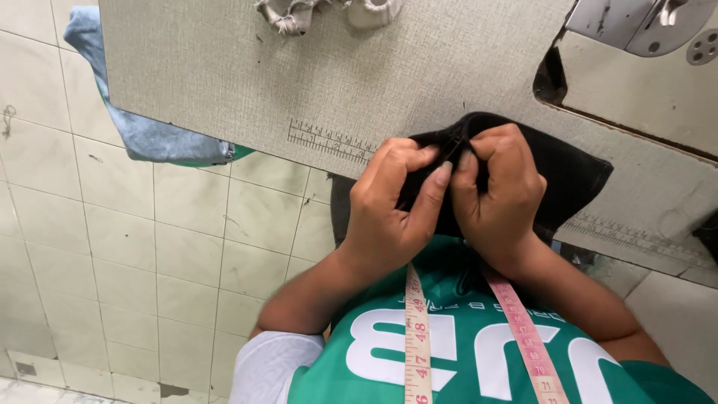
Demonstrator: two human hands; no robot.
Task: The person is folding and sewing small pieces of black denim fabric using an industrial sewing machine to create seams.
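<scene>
**Both hands pinched on a fold of black fabric at the table's near edge**

The black fabric (568, 176) lies at the near edge of the grey table (224, 67), bunched up under the hands and spreading out to the right. Its raised fold runs roughly away from the person, and it sits right between the two hands, so neither has to reach for it.

The left hand (393, 206) is nearly closed, with its fingers curled in and the thumb stretched up along the fold, nipping the cloth. The right hand (497, 191) is curled tight, knuckles up, gripping the same fold from the other side; the two hands touch.

A pink measuring tape (523, 329) hangs over the person's green shirt. A ruler scale (329, 141) is marked on the table just left of the hands, blue cloth (142, 127) hangs off the far left edge, and a sewing machine (643, 67) stands at the upper right.
</scene>
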